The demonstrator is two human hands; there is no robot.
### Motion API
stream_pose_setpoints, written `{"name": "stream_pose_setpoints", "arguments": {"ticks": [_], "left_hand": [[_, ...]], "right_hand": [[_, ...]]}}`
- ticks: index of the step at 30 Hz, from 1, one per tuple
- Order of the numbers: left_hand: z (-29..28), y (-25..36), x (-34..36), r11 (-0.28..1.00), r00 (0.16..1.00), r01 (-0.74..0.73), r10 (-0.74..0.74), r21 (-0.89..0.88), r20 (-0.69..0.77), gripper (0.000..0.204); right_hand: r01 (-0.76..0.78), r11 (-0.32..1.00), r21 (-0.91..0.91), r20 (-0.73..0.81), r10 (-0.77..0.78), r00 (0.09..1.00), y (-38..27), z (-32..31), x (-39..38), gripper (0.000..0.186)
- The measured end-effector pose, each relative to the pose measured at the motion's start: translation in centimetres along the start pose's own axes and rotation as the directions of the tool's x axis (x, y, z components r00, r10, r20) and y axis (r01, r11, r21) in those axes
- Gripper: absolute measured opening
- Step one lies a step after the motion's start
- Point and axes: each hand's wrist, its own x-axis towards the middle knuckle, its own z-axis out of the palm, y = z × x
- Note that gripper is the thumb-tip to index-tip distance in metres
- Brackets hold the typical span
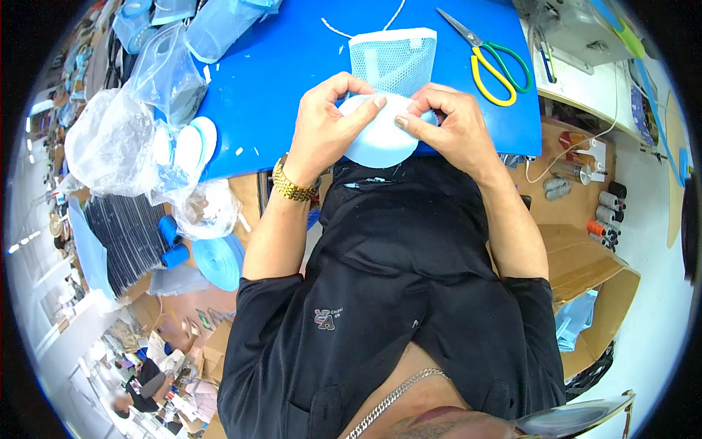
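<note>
My left hand (333,121) and my right hand (442,124) both pinch a pale blue-white round piece (376,143) at the front edge of the blue tabletop (256,88), thumbs on its face. Just behind it lies a light blue mesh pouch (391,51) with a white band along its top and a white cord beyond. The pouch's lower end is hidden by the piece and my fingers. Scissors (497,73) with yellow and green handles lie to the right of the pouch.
Clear plastic bags (110,146) and white discs (190,146) are at the left, with blue spools (174,254) and a blue roll (216,260) lower. A sewing machine (585,33), thread spools (607,219) and a cardboard box (607,300) are at the right. A co-worker (142,388) is far lower left.
</note>
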Motion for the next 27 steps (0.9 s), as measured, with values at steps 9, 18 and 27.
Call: {"name": "stream_pose_setpoints", "arguments": {"ticks": [9, 18, 27], "left_hand": [[0.9, -1.4, -0.7, 0.997, 0.998, 0.002, -0.007, -0.073, -0.068, 0.015], [0.8, -1.0, -1.0, 0.996, 0.993, 0.003, -0.013, -0.086, -0.115, 0.016], [0.8, -0.3, -1.3, 0.994, 0.995, -0.039, 0.029, -0.102, -0.099, 0.015]], "right_hand": [[-0.064, 0.998, 0.012, -0.004, 0.064, 0.998, -0.4, 0.0, -0.1, 0.022], [-0.135, 0.991, 0.012, 0.028, 0.135, 0.99, -0.7, 0.2, 0.0, 0.023], [-0.257, 0.927, 0.272, 0.216, 0.202, 0.955, -1.6, -0.9, 0.4, 0.021]]}}
